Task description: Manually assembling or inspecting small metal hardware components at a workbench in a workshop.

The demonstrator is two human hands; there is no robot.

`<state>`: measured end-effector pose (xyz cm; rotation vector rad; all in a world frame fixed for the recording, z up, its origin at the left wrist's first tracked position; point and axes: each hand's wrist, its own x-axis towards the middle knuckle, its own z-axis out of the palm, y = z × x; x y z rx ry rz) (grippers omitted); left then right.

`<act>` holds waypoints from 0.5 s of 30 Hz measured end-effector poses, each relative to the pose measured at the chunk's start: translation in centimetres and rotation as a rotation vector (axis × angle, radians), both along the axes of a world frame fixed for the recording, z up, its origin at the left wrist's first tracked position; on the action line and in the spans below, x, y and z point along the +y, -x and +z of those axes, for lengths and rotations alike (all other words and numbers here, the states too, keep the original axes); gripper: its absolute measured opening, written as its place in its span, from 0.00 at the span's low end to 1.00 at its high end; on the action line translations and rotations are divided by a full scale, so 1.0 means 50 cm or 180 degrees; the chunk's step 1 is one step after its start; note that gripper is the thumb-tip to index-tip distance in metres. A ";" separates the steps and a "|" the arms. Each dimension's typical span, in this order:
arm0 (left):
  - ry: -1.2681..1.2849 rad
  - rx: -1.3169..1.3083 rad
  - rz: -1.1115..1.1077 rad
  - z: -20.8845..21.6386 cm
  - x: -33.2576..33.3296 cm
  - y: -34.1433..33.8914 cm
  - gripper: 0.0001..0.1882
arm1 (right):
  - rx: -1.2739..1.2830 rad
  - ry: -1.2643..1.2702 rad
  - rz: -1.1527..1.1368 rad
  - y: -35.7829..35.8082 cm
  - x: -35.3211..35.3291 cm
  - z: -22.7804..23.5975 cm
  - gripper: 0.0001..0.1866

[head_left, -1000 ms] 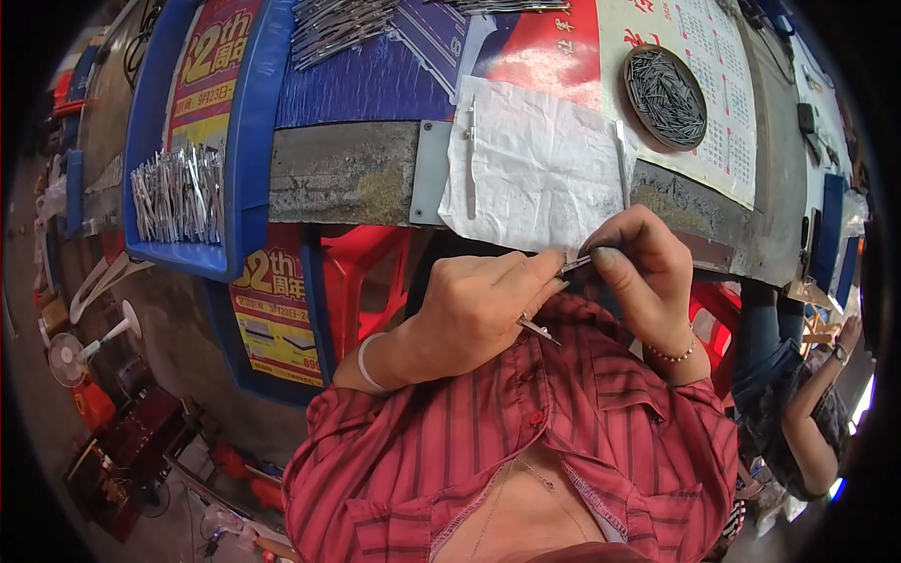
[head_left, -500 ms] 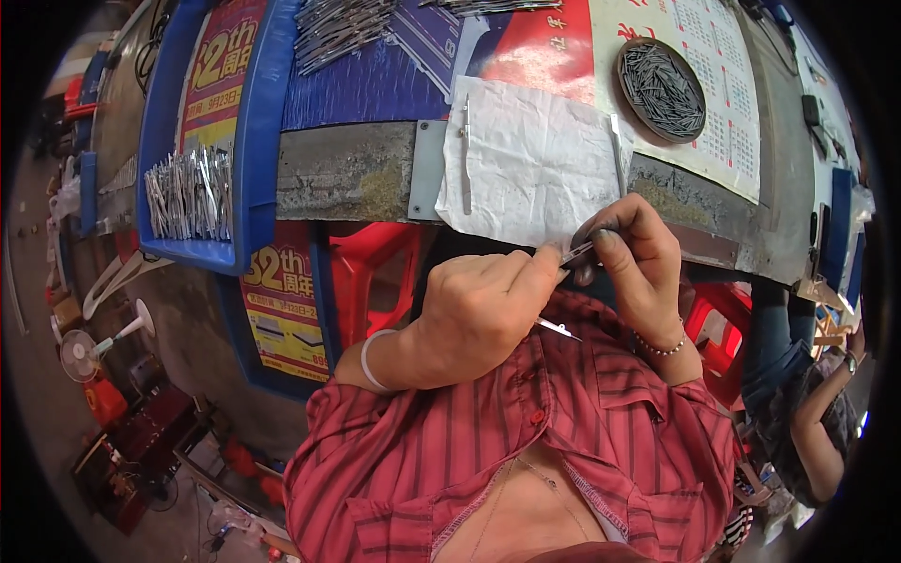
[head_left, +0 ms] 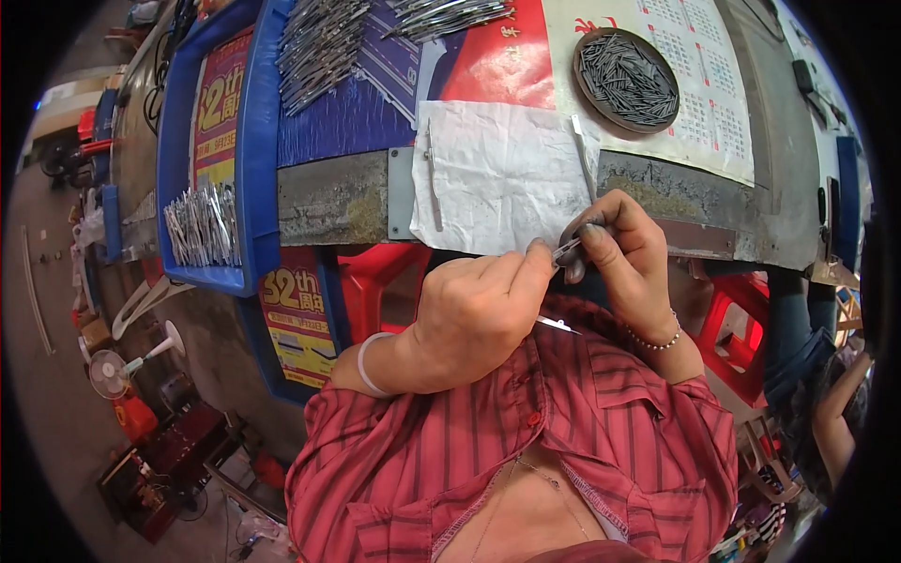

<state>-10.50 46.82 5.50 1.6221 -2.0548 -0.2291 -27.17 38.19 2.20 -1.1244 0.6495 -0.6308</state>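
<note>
My left hand (head_left: 483, 305) and my right hand (head_left: 619, 249) meet just off the table's near edge. Between their fingertips is a small slim metal part (head_left: 566, 251), pinched from both sides; its exact kind is too small to tell. A thin silvery metal strip (head_left: 558, 325) pokes out beneath my left hand, its other end hidden by the palm. Dark smudges mark the fingertips of my right hand. Beyond the hands, a wrinkled white cloth or paper sheet (head_left: 502, 178) hangs slightly over the edge. One slender metal piece (head_left: 434, 192) lies on its left side, another (head_left: 584, 155) on its right.
A round brown dish (head_left: 601, 110) full of dark metal pins sits at the far right. Slim metal pieces (head_left: 319, 52) are heaped at the back left. The blue tray (head_left: 259, 122) at left holds an upright bundle of silvery pieces (head_left: 202, 228). Red stools (head_left: 737, 324) stand below; someone sits at right.
The whole view has shifted a little, so the table's things sit differently in it. Both hands keep their pinch on the small metal part, with only slight finger movement.
</note>
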 end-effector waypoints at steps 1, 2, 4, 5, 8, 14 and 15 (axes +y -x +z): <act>-0.0035 -0.0089 -0.0020 0.005 -0.004 0.002 0.13 | -0.0017 0.0002 -0.0021 0.002 -0.002 -0.002 0.07; -0.0033 -0.0106 -0.0041 0.007 -0.008 0.005 0.13 | -0.0056 -0.0030 -0.0046 0.005 -0.003 -0.003 0.07; -0.0038 -0.0203 -0.0062 0.014 -0.014 0.010 0.13 | -0.0116 -0.0060 -0.0073 0.009 -0.006 -0.006 0.07; -0.0038 -0.0220 -0.0074 0.017 -0.017 0.013 0.13 | -0.0135 -0.0078 -0.0091 0.011 -0.007 -0.007 0.07; -0.0095 -0.0364 -0.0134 0.031 -0.026 0.021 0.13 | -0.0188 -0.0114 -0.0133 0.018 -0.010 -0.010 0.07; -0.0093 -0.0769 -0.0327 0.042 -0.052 0.031 0.13 | -0.0256 -0.0174 -0.0246 0.030 -0.020 -0.021 0.06; -0.0098 -0.0814 -0.0338 0.045 -0.056 0.033 0.13 | -0.0284 -0.0198 -0.0261 0.031 -0.023 -0.022 0.06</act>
